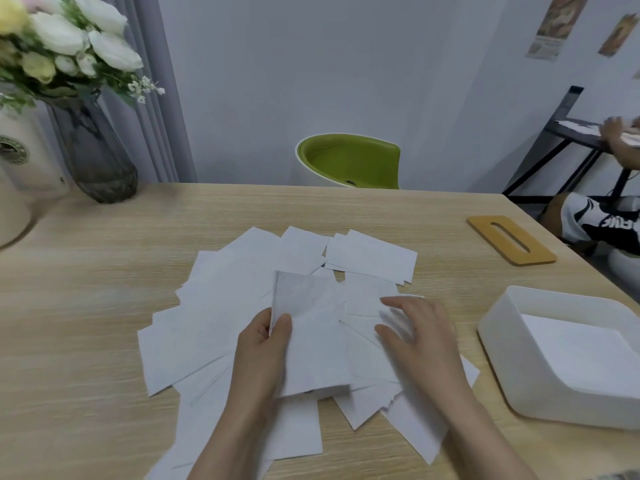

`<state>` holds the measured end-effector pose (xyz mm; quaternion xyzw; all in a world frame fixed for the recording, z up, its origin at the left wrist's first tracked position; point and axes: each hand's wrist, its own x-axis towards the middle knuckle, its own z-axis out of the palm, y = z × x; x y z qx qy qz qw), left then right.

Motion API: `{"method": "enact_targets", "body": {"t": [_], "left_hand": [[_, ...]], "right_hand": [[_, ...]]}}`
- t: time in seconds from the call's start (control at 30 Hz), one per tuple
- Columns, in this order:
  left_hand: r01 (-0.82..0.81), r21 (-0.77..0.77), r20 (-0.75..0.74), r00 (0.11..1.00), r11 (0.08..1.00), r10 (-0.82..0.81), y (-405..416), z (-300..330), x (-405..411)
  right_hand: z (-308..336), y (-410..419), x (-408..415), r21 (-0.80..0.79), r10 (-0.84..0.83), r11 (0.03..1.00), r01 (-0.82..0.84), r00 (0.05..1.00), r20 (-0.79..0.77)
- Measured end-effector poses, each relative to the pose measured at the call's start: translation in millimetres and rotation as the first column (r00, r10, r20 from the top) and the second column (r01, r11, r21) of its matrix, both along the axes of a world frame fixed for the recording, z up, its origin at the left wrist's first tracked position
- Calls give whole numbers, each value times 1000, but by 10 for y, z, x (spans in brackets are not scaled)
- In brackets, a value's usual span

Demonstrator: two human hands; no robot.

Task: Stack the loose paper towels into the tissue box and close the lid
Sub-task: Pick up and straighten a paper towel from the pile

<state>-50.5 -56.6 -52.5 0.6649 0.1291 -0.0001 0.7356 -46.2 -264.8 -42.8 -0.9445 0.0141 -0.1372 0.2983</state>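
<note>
Several loose white paper towels (221,306) lie spread over the middle of the wooden table (86,289). My left hand (263,348) pinches a lifted paper towel (308,323) by its left edge, thumb on top. To its right, my right hand (415,334) hovers with spread fingers over the towels and holds nothing. The white tissue box (512,372) stands open at the right, with a white sheet lying inside. Its tan wooden lid (510,240), with a slot in it, lies flat on the table at the back right.
A dark glass vase (93,157) of white flowers and a cream container (24,161) stand at the back left. A green chair (348,161) sits behind the table. At the far right another person's hand (620,133) rests on a black rack.
</note>
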Motion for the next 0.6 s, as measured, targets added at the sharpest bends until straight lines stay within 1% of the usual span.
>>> {"method": "enact_targets", "body": {"t": [0.1,0.13,0.2,0.37,0.5,0.6], "left_hand": [[-7,-30,-32,999,1000,6,20,-81,21],[-10,-39,-31,999,999,8,28,-93,21],[-10,-57,-24,1000,998,8,40,-93,15],[-16,-73,-16,1000,997,15,36,-114,19],[-15,-77,-13,1000,997,14,36,-123,27],[-26,-77,-16,1000,997,25,40,-137,36]], "right_hand": [[-64,15,152,-165,110,978,-124,990,-88],[-97,15,195,-190,127,971,-149,984,-121],[-156,23,263,-205,110,969,-136,985,-134],[-230,94,361,-221,-5,975,9,1000,20],[-219,107,373,-284,-16,958,42,995,96],[-153,95,332,-267,-6,963,41,992,129]]}}
